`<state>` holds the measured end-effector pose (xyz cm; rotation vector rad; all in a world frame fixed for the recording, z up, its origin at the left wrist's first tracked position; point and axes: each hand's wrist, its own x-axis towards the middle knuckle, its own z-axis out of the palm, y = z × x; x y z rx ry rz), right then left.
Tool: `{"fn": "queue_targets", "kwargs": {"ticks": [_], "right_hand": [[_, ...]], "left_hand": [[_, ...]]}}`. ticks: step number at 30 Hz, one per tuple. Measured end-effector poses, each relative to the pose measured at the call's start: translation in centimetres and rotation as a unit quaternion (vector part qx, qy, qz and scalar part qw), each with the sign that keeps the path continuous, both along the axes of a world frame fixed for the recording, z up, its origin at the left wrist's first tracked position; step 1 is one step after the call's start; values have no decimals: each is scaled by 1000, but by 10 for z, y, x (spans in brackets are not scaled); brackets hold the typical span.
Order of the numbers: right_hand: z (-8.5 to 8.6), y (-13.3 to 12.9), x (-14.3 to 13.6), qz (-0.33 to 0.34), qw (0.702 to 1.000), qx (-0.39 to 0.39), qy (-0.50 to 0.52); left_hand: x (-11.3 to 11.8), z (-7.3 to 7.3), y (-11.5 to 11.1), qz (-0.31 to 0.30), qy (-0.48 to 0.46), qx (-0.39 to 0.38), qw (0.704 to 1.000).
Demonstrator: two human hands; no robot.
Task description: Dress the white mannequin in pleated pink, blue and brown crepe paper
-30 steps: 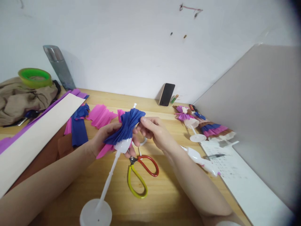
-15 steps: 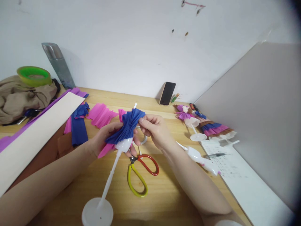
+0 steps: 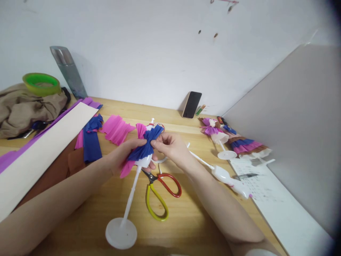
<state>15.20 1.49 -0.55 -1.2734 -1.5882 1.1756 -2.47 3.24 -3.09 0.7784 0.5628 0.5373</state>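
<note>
Blue crepe paper point(image 3: 142, 148), gathered in pleats, lies across a small white mannequin form point(image 3: 144, 161) with pink paper beneath it. The form's thin stem slants down to a round white base point(image 3: 121, 233). My left hand point(image 3: 121, 153) pinches the blue paper from the left, its thumb on the pleats and its other fingers partly hidden behind the form. From the right, my right hand point(image 3: 172, 146) pinches the paper between thumb and forefinger. Just below my hands, scissors point(image 3: 151, 178) with one red and one yellow handle lie open on the table.
Pink paper point(image 3: 117, 129), a blue strip point(image 3: 91, 145) and a long cream strip point(image 3: 50, 154) lie left. A bottle point(image 3: 69, 73) and a phone point(image 3: 192, 104) lean at the wall. Another white form point(image 3: 226, 177) lies right, near a dressed one point(image 3: 211, 128) and written paper point(image 3: 274, 199).
The blue paper is now pinched narrower at its middle, and my right thumb has moved left onto it. The form's base has shifted right and up in the view.
</note>
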Motion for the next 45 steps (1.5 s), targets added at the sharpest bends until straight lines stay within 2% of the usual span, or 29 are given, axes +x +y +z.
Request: {"fn": "queue_targets", "kwargs": {"ticks": [8,13,17,24,31,37,41,43,45], "right_hand": [[-6,4,1,54,998,4,45],[-4,3,-1,6,997,-28,71],[-1,3,0,-27,994,-56,90],[-2,6,2,-42,992,-52,108],[0,7,6,-57,990,-32,128],[5,8,11,-66,993,-17,100],[5,8,13,-27,999,-7,24],[1,6,12,33,997,11,-64],[-5,2,9,132,976,21,-171]], "left_hand": [[2,-2,-2,25,24,18,999],[3,-4,-4,31,16,30,999],[3,1,-6,34,19,45,998],[2,10,-8,3,12,54,998],[-2,10,-5,-24,0,41,999],[-7,15,-1,6,16,61,998],[-19,31,9,41,66,79,994],[-28,40,14,58,78,96,991],[-37,50,19,93,86,125,984]]}}
